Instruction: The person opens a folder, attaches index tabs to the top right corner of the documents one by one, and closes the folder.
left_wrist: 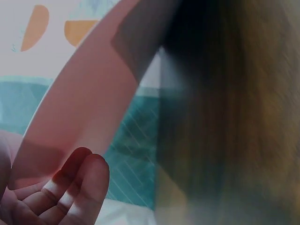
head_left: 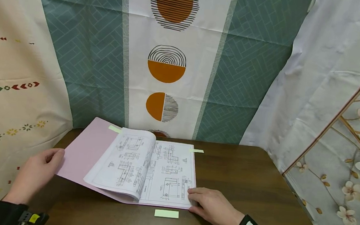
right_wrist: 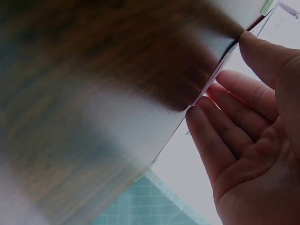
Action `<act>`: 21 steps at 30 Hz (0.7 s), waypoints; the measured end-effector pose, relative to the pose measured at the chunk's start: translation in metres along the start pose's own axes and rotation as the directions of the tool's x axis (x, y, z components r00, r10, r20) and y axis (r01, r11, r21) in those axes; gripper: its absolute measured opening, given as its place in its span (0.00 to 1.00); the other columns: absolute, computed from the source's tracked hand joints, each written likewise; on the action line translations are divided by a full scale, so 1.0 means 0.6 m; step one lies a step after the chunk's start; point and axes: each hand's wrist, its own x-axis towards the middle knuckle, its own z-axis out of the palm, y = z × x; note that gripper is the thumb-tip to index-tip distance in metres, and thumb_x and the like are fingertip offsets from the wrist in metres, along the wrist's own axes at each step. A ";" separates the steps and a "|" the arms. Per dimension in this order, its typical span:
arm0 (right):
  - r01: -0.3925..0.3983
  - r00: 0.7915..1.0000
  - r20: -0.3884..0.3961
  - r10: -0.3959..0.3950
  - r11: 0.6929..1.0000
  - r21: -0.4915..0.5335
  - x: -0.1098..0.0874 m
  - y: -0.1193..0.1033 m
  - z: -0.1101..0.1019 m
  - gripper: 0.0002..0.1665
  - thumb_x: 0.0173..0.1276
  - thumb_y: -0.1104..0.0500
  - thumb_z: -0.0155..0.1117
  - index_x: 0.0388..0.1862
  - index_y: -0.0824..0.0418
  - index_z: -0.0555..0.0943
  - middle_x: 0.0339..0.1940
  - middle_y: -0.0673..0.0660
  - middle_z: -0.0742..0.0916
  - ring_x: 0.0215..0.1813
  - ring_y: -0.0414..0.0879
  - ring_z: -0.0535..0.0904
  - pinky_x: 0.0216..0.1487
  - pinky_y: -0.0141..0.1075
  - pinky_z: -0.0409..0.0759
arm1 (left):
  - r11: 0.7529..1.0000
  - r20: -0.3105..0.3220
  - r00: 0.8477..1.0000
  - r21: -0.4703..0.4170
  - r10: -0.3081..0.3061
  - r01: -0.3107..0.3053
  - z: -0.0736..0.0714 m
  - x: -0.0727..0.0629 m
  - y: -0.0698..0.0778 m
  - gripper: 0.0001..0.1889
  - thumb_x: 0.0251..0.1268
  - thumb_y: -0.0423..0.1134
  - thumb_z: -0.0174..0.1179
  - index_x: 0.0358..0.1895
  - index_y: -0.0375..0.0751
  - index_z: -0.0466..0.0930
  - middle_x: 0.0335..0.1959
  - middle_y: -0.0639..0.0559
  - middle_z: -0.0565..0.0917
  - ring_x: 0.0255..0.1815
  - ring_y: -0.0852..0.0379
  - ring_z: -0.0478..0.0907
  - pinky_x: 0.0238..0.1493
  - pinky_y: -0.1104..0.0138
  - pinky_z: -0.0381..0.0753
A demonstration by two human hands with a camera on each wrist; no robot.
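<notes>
A pink folder [head_left: 85, 150] lies opened on the table, with printed pages [head_left: 172, 169] of technical drawings inside. Its left cover slopes up off the tabletop, and my left hand [head_left: 38, 169] pinches that cover's outer edge. In the left wrist view the fingers [left_wrist: 91, 183] lie behind the pink cover [left_wrist: 89, 98]. One loosely curved page [head_left: 124, 157] stands partly turned over to the left. My right hand [head_left: 213, 206] rests at the lower right corner of the pages, where its fairly straight fingers [right_wrist: 211, 136] touch the edge.
A pale green sticky strip [head_left: 166, 214] lies on the brown table [head_left: 232, 174] in front of the folder. Similar tabs stick out at the top of the left cover [head_left: 114, 128] and the right pages [head_left: 197, 151]. Patterned curtains [head_left: 252, 61] hang behind and beside the table.
</notes>
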 end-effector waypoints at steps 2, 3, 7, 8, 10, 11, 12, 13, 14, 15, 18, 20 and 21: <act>0.002 1.000 0.000 -0.002 1.000 -0.001 0.001 0.001 0.000 0.19 0.75 0.51 0.80 0.60 0.56 0.91 0.67 0.51 0.89 0.66 0.46 0.86 0.63 0.44 0.86 | 1.000 -0.012 1.000 -0.010 0.006 -0.006 -0.001 -0.001 0.015 0.35 0.92 0.56 0.44 0.72 0.20 0.74 0.68 0.16 0.76 0.59 0.21 0.80 0.53 0.31 0.78; 0.001 1.000 0.001 -0.001 1.000 -0.002 0.001 0.001 0.001 0.19 0.75 0.51 0.80 0.60 0.55 0.91 0.67 0.51 0.89 0.66 0.46 0.86 0.63 0.44 0.86 | 1.000 -0.019 1.000 -0.012 0.012 -0.013 -0.002 -0.002 0.022 0.35 0.92 0.56 0.45 0.73 0.21 0.73 0.68 0.16 0.76 0.61 0.20 0.79 0.54 0.30 0.77; -0.005 1.000 0.009 0.005 1.000 -0.001 0.001 0.003 0.003 0.19 0.75 0.51 0.79 0.60 0.55 0.91 0.68 0.51 0.89 0.67 0.45 0.86 0.63 0.44 0.86 | 0.998 -0.044 0.998 -0.037 0.054 -0.056 -0.001 -0.009 0.055 0.36 0.91 0.56 0.48 0.77 0.23 0.70 0.71 0.16 0.73 0.65 0.19 0.76 0.57 0.27 0.74; -0.008 1.000 0.013 0.008 1.000 -0.002 0.001 0.004 0.003 0.19 0.75 0.51 0.79 0.60 0.55 0.91 0.68 0.51 0.89 0.67 0.45 0.86 0.63 0.44 0.86 | 0.996 -0.051 0.996 -0.046 0.074 -0.077 0.000 -0.011 0.064 0.35 0.91 0.55 0.49 0.78 0.23 0.69 0.72 0.17 0.73 0.64 0.19 0.76 0.57 0.27 0.74; -0.014 1.000 0.020 0.014 1.000 -0.003 0.001 0.004 0.003 0.19 0.76 0.50 0.79 0.61 0.55 0.91 0.68 0.51 0.88 0.67 0.45 0.86 0.64 0.44 0.86 | 0.991 -0.065 0.991 -0.061 0.114 -0.118 0.003 -0.017 0.081 0.35 0.91 0.53 0.51 0.80 0.25 0.67 0.72 0.17 0.73 0.61 0.20 0.79 0.55 0.28 0.76; -0.015 1.000 0.023 0.015 1.000 -0.005 0.002 0.004 0.003 0.19 0.76 0.50 0.79 0.61 0.54 0.91 0.68 0.51 0.88 0.67 0.45 0.86 0.64 0.44 0.86 | 0.988 -0.070 0.988 -0.071 0.135 -0.140 0.005 -0.019 0.089 0.35 0.90 0.53 0.52 0.81 0.25 0.65 0.72 0.17 0.73 0.59 0.21 0.80 0.53 0.29 0.78; -0.015 1.000 0.024 0.015 1.000 -0.007 0.002 0.004 0.003 0.19 0.76 0.50 0.79 0.60 0.54 0.91 0.68 0.51 0.88 0.67 0.45 0.86 0.64 0.44 0.86 | 0.984 -0.078 0.985 -0.079 0.155 -0.161 0.006 -0.021 0.097 0.34 0.90 0.51 0.53 0.82 0.26 0.65 0.71 0.17 0.74 0.56 0.22 0.82 0.50 0.32 0.81; -0.012 1.000 0.023 0.013 1.000 -0.009 0.002 0.004 0.003 0.18 0.75 0.50 0.79 0.60 0.54 0.91 0.68 0.51 0.88 0.67 0.45 0.86 0.63 0.44 0.86 | 0.980 -0.079 0.982 -0.087 0.173 -0.179 0.008 -0.024 0.105 0.35 0.90 0.51 0.54 0.83 0.27 0.63 0.71 0.18 0.74 0.53 0.24 0.82 0.47 0.34 0.83; -0.010 1.000 0.021 0.011 1.000 -0.009 0.003 0.004 0.003 0.18 0.75 0.50 0.79 0.59 0.54 0.91 0.68 0.51 0.89 0.67 0.45 0.86 0.63 0.44 0.86 | 0.976 -0.079 0.979 -0.094 0.187 -0.194 0.011 -0.026 0.113 0.35 0.89 0.50 0.55 0.84 0.28 0.62 0.71 0.18 0.74 0.51 0.24 0.83 0.46 0.34 0.84; -0.008 1.000 0.019 0.008 1.000 -0.010 0.003 0.003 0.002 0.17 0.75 0.50 0.79 0.59 0.54 0.91 0.68 0.51 0.89 0.66 0.45 0.86 0.63 0.44 0.86 | 0.973 -0.076 0.977 -0.104 0.201 -0.208 0.014 -0.027 0.121 0.36 0.89 0.50 0.56 0.85 0.28 0.60 0.71 0.18 0.74 0.50 0.25 0.83 0.45 0.34 0.86; -0.002 1.000 0.015 0.002 1.000 -0.008 0.004 0.002 0.001 0.16 0.75 0.51 0.79 0.57 0.53 0.91 0.67 0.51 0.89 0.66 0.45 0.86 0.62 0.43 0.86 | 0.960 -0.064 0.969 -0.134 0.238 -0.244 0.022 -0.031 0.141 0.38 0.88 0.49 0.58 0.87 0.32 0.55 0.72 0.22 0.74 0.50 0.30 0.82 0.44 0.42 0.88; -0.004 1.000 0.017 0.004 1.000 -0.006 0.005 0.001 0.000 0.15 0.75 0.50 0.79 0.56 0.53 0.91 0.67 0.51 0.89 0.66 0.45 0.86 0.63 0.43 0.86 | 0.948 -0.059 0.962 -0.162 0.267 -0.273 0.029 -0.032 0.155 0.40 0.88 0.49 0.59 0.89 0.35 0.52 0.72 0.24 0.75 0.50 0.33 0.81 0.45 0.52 0.89; -0.004 1.000 0.016 0.004 1.000 -0.006 0.005 0.000 0.000 0.15 0.75 0.51 0.79 0.56 0.53 0.91 0.67 0.51 0.89 0.66 0.45 0.86 0.63 0.43 0.86 | 0.940 -0.060 0.957 -0.177 0.285 -0.291 0.033 -0.033 0.162 0.40 0.88 0.48 0.59 0.90 0.36 0.52 0.73 0.25 0.75 0.51 0.34 0.81 0.45 0.60 0.87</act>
